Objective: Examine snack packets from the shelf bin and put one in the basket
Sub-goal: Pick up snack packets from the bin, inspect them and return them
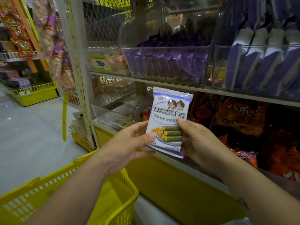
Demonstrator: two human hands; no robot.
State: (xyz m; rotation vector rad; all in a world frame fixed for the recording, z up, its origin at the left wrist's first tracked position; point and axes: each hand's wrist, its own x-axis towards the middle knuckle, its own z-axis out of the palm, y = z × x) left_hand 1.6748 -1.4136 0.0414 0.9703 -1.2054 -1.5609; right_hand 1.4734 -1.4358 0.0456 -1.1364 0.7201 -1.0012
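Both hands pinch one packet. Left hand: thumb on the front at the lower left edge, fingers curled behind and under. Right hand: thumb on the front at the right edge about mid-height, fingers behind.

The held item is a white-and-lilac foil snack packet printed with green rolls. It is upright, top tipped slightly right, front facing the camera. It is in the air, touching neither shelf nor bin.

Its top seal sits just under the front edge of the grey metal shelf board. Its bottom edge is level with the front lip of the lower shelf.

On that board, directly above, stands a clear plastic bin of dark purple packets, front wall flush with the board edge. A second clear bin of purple-and-white packets is just beside it to the right. A yellow price tag sits at the board's left end.

Behind and right of the packet, orange-and-black snack bags fill the lower shelf.

The yellow perforated plastic basket is down and left, mouth up, under the left forearm. Its near-shelf corner is just beside the yellow base panel. What carries it can't be told. There is open air between packet and basket rim.

Left of the white upright post is open grey floor, with a yellow crate well apart at the far side.
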